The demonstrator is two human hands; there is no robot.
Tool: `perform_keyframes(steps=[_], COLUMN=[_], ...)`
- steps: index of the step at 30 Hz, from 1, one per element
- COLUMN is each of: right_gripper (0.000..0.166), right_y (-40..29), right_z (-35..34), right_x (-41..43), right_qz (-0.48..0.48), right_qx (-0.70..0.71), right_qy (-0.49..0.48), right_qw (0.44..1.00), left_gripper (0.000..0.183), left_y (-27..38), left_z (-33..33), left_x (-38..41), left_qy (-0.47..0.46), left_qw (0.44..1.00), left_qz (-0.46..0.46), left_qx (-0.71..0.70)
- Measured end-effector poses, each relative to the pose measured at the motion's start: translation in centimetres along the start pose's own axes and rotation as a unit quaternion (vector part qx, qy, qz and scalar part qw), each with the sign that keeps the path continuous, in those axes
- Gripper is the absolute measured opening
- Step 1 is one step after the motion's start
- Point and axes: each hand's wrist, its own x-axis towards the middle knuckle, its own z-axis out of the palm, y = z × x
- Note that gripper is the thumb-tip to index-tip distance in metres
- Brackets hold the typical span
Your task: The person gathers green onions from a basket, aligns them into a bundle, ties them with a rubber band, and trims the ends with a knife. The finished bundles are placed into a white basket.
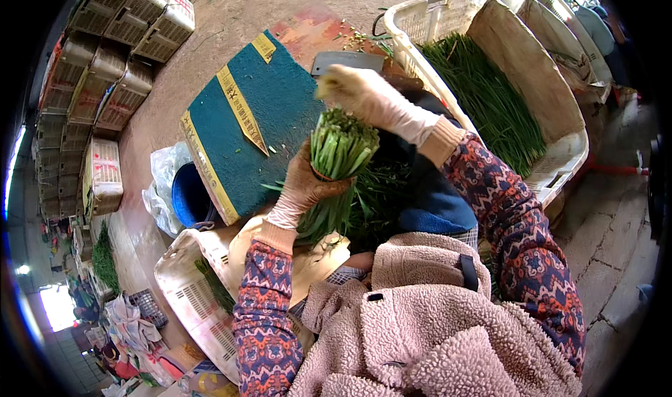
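Observation:
My left hand [310,181], in a stained glove, grips a banded bundle of green stalks [344,147] with the cut ends facing up and the leaves hanging below. Just above those ends is my gloved right hand [346,90], its fingers curled and slightly blurred; whether they hold anything cannot be told. Behind the right hand lies a flat metal blade [349,61]. To the left of the bundle is a board with a teal covering [262,108] and yellow printed tape. Loose dark green leaves [383,192] lie below the bundle.
At the right stands a white plastic crate [569,158] of long green leaves; another crate [194,297] is at lower left. A blue bucket [191,195] stands beside clear plastic. Stacked crates [105,171] line the far left. Plant scraps lie beyond the blade.

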Motion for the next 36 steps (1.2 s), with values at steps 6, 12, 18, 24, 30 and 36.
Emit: perform_keyframes(steps=[6,12,18,24,30,36], right_gripper=[0.017,0.016,0.016,0.025,0.023,0.058], right_y=[8.1,-3.0,6.8,-3.0,13.9,2.9], right_z=[-3.2,1.7,-2.5,3.2,-1.5,-0.2], right_x=[-4.2,-1.1,-4.6,0.6,-7.9,0.0], right_qz=[0.069,-0.017,0.112,-0.054,0.008,0.034], right_qx=[-0.278,0.11,-0.33,0.108,-0.444,0.091], right_qy=[-0.153,-0.182,-0.265,-0.206,-0.503,-0.187], right_qw=[0.946,0.977,0.899,0.971,0.742,0.977], left_gripper=[0.081,0.066,0.07,0.073,0.079,0.082], left_y=[-1.5,-0.9,0.6,-0.9,-1.2,-1.1], left_z=[2.5,2.9,3.1,2.9,2.0,2.2], left_x=[-0.7,-2.4,-3.6,-3.8,-5.1,-5.1], left_qy=[-0.015,-0.048,-0.017,-0.047,-0.022,-0.024], left_qw=[0.999,0.994,0.986,0.979,0.966,0.965], left_qz=[-0.003,-0.02,0.002,-0.037,0.005,-0.05], left_qx=[-0.04,-0.1,-0.166,-0.193,-0.257,-0.258])
